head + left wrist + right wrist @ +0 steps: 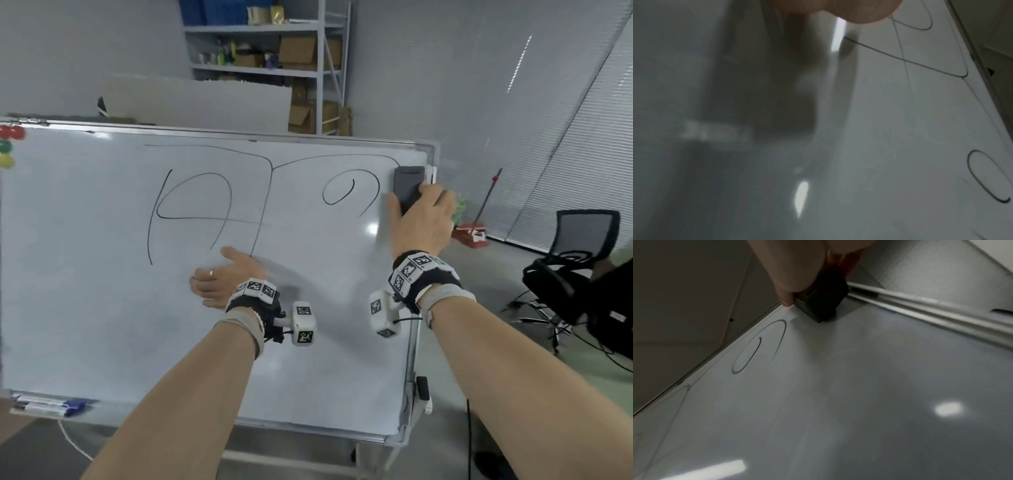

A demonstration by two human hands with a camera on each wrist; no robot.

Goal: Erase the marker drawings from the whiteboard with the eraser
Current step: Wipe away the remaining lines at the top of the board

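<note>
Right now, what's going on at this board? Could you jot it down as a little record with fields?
board: whiteboard on a stand, tilted back
drawings: black marker lines on the upper half, mostly unerased
eraser: dark eraser at the top right corner, against the board
right hand: right hand grips the eraser
left hand: left hand rests flat near the middle
tray: markers at lower left
magnets: magnets at top left

Eraser lower end hidden under right hand; left wrist view blurred.
</note>
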